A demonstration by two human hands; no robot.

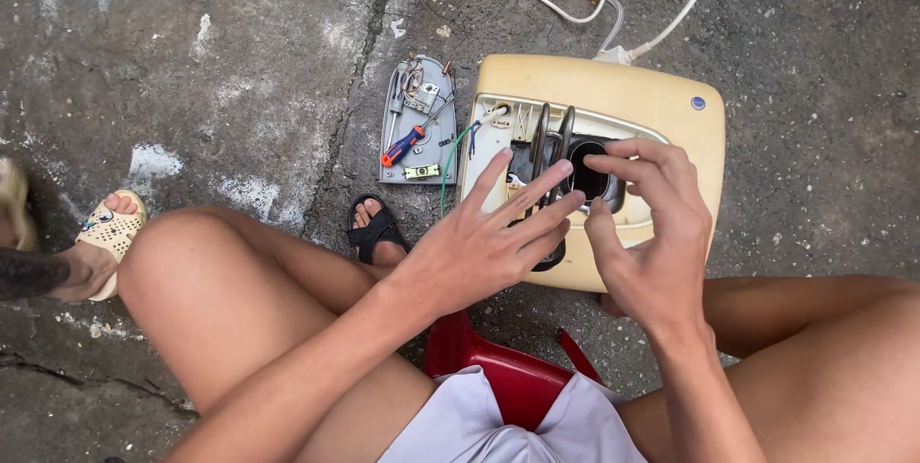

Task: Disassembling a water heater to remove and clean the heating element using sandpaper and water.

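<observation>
While both hands hover, the cream water-heater casing (pixel 613 89) lies opened on concrete.
Left hand (pixel 489 243) splayed, holding nothing, over the dark heating-element loops (pixel 553 132); right hand (pixel 652 223) loosely curled, empty, fingertips at the opening.

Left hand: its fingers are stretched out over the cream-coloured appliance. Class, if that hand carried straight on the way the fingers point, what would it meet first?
Probably the dark curved metal tubes standing out of the cream appliance; the left hand points its fingertips right at them. Depth is unclear from above.
</observation>
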